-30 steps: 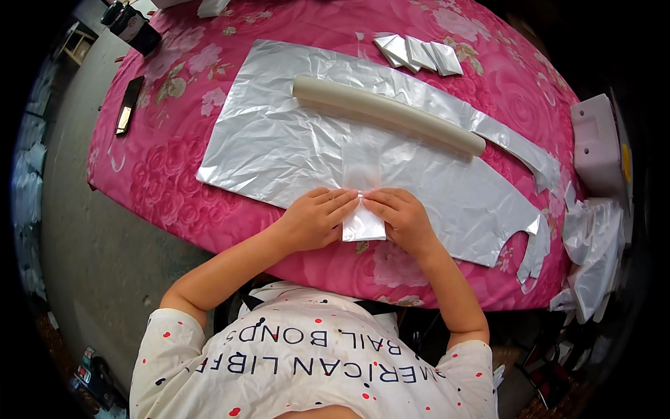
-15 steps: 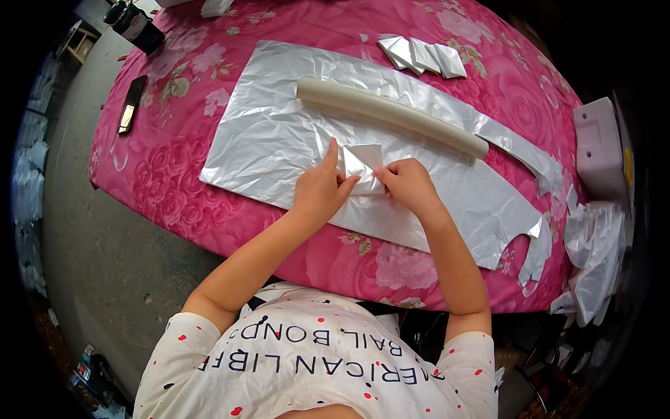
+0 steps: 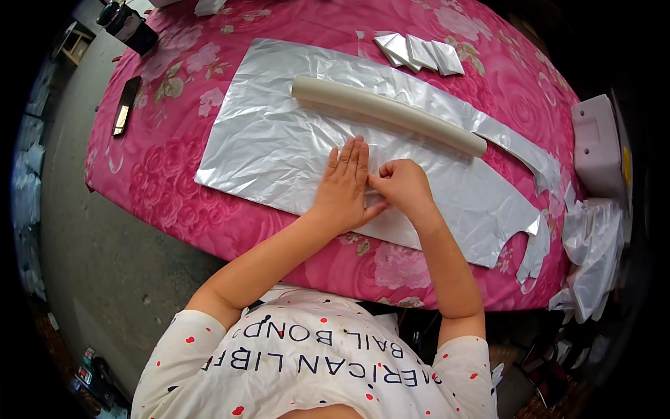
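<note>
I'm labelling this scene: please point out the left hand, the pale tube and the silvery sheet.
Left hand [image 3: 343, 192], head view: back of hand.
Pale tube [image 3: 388, 112], head view: its middle.
Silvery sheet [image 3: 258, 136], head view: bare left part.

A pink, flower-patterned cloth covers the desk. Directly on it, a large, wrinkled silvery plastic sheet spreads across the middle. Flat silvery packets overlap at the far right; a dark flat object lies left, near a dark container at far left.

Left hand held flat, palm down, thumb spread; right hand curled alongside; both forearms extended.
</note>
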A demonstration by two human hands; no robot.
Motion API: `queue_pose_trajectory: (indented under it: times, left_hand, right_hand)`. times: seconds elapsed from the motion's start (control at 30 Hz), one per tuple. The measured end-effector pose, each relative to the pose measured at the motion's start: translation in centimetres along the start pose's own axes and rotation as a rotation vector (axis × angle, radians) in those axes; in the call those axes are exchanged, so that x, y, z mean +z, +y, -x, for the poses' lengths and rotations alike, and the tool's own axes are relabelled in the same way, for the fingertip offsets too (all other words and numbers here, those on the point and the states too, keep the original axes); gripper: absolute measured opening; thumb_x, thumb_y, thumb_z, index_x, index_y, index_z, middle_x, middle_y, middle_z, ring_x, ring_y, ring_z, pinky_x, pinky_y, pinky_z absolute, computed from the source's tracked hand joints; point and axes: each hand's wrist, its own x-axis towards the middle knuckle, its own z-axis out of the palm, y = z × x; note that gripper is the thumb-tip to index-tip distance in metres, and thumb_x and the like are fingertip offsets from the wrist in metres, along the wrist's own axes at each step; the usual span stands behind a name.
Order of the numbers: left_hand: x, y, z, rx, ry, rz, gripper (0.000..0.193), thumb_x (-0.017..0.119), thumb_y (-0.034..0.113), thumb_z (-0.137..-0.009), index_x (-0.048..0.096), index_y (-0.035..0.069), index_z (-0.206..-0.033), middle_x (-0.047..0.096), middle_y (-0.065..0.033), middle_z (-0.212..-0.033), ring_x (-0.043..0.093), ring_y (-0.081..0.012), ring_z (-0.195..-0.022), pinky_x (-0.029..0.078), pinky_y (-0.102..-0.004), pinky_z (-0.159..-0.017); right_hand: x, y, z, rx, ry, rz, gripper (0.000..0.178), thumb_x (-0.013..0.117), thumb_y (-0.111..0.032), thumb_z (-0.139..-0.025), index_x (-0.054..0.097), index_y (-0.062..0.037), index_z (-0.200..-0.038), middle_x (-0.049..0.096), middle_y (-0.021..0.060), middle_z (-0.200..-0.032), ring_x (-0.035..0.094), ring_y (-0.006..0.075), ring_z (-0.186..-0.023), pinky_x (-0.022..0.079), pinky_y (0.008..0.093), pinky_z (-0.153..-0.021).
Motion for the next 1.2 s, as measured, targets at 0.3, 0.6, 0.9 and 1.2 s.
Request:
queue_pose_trajectory:
  times: [0.3,0.6,0.9,1.2]
  left_hand:
    - [-1.0,-0.4,0.5,0.021,0.078,0.084,0.108,0.058,0.057,-0.074,0.003,-0.009,-0.139,0.008,-0.0262,-0.146,0.005,-0.0362,-0.138,0.0,-0.0458,-0.11]
    - [-6.9,-3.1,15.7,-0.516,-0.289,1.228,0.02,0.048,0.002,-0.089,0.058,-0.003,-0.105,0.058,-0.0125,-0.112,0.059,-0.0155,-0.098,0.046,-0.0285,-0.087]
    - [-7.3,-3.2,21.2,-1.313,-0.131,1.766,0.029,0.044,0.018,-0.093,0.052,-0.001,-0.114,0.061,-0.0139,-0.103,0.06,-0.0234,-0.093,0.05,-0.0338,-0.08]
    - [-13.2,-3.1,16.9,-0.711,-0.547,0.587,0.036,0.065,0.012,-0.076,0.059,0.003,-0.11,0.064,-0.015,-0.098,0.064,-0.0227,-0.082,0.049,-0.0273,-0.074]
  right_hand:
    - [-0.3,1.2,2.6,-0.281,0.304,0.365,0.033,0.072,-0.028,-0.068,0.062,-0.0061,-0.091,0.063,0.0072,-0.088,0.06,0.0237,-0.081,0.047,0.0344,-0.07]
    - [6.8,-0.7,-1.9,-0.855,0.289,0.42,0.07,0.049,-0.049,-0.085,0.032,-0.005,-0.137,0.028,0.0181,-0.143,0.023,0.0318,-0.134,0.016,0.0444,-0.109]
    - [18.6,-5.3,8.4,-0.966,-0.165,0.097,0.077,0.048,-0.049,-0.084,0.023,-0.0037,-0.14,0.016,0.0223,-0.146,0.01,0.0336,-0.137,0.008,0.0464,-0.11]
    - [11.0,-4.7,5.2,-1.386,-0.222,0.139,0.012,0.06,-0.015,-0.077,0.056,-0.0039,-0.077,0.051,0.0136,-0.118,0.033,0.0329,-0.127,0.027,0.0462,-0.104]
